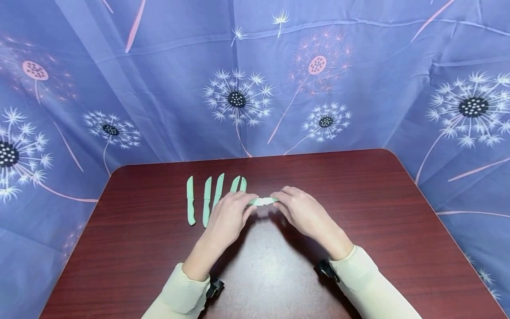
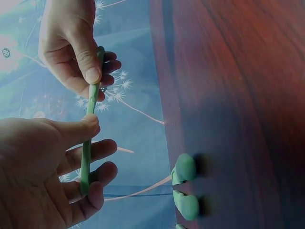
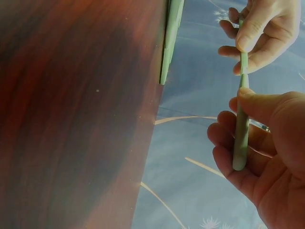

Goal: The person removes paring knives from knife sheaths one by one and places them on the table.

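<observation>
A slim light-green knife [image 1: 264,201] is held level above the table between both hands. My left hand [image 1: 229,215] pinches one end between thumb and fingers, and my right hand [image 1: 304,212] grips the other end the same way. In the right wrist view, the thicker rounded end of the knife [image 3: 241,143] lies along the right fingers, under the thumb. The left wrist view shows the knife [image 2: 86,164] edge-on, with the left thumb pressing near its middle. Fingers cover much of it in the head view.
Several matching green knives lie in a row left of centre, including one at the far left [image 1: 191,201] and another beside it [image 1: 207,199]. My left hand partly hides the others. The dark red wooden table [image 1: 378,199] meets a blue dandelion-print cloth [image 1: 167,102] behind.
</observation>
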The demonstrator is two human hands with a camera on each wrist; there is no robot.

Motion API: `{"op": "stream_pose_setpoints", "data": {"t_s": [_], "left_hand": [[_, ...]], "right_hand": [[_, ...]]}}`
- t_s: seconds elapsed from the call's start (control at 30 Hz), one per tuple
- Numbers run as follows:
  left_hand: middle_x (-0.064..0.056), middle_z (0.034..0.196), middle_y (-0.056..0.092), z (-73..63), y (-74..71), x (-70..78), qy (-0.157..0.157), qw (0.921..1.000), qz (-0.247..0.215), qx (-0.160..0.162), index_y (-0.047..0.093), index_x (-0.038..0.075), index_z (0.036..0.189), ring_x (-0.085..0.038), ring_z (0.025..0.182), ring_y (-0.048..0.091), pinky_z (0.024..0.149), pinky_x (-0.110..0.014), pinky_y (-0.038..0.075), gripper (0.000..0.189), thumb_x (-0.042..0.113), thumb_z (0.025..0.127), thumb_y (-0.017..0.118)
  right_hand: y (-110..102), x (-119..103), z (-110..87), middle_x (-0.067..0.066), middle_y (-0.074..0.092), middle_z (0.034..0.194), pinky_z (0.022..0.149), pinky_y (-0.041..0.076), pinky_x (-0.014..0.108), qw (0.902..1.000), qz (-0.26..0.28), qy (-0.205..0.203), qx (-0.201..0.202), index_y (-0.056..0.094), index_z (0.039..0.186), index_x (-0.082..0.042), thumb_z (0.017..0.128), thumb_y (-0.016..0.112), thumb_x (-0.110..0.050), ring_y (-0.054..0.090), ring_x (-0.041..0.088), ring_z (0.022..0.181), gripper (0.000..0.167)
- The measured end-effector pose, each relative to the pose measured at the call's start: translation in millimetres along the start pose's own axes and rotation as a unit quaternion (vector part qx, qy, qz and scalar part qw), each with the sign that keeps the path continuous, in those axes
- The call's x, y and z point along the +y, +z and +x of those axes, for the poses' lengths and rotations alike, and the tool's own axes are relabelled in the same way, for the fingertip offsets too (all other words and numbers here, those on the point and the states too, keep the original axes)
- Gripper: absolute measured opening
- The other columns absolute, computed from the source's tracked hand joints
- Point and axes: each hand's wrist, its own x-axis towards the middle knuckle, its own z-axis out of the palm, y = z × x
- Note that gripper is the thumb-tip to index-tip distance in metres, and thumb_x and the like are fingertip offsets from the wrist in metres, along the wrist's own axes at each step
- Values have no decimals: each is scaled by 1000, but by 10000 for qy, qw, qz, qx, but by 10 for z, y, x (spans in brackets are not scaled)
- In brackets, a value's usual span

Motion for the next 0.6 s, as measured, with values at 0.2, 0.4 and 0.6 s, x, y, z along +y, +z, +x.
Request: {"op": "stream_pose_setpoints", "data": {"t_s": [0.2, 0.4, 0.6], "left_hand": [[1, 111, 75, 0, 0, 4, -12, 9999, 94, -47, 76, 15, 124, -25, 94, 68, 82, -40, 57, 28, 12, 97, 79], [1, 111, 75, 3, 6, 9, -28, 9999, 158, -58, 75, 14, 125, -25, 95, 68, 81, -40, 57, 28, 12, 97, 79], [0, 112, 76, 1, 7, 7, -26, 9997, 252, -69, 75, 14, 125, -25, 94, 69, 80, -41, 57, 28, 12, 97, 79]], "right_hand": [[-4, 3, -4, 5, 71, 106, 88, 58, 40, 9999, -95, 38, -46, 75, 118, -3, 98, 78, -12, 69, 22, 97, 22], [-11, -3, -4, 4, 71, 106, 87, 58, 40, 9997, 10, 234, -59, 76, 118, -5, 99, 77, -13, 70, 22, 96, 21], [-7, 1, -5, 4, 71, 107, 87, 59, 41, 9997, -11, 238, -68, 76, 118, -5, 99, 77, -14, 70, 23, 98, 21]]}}
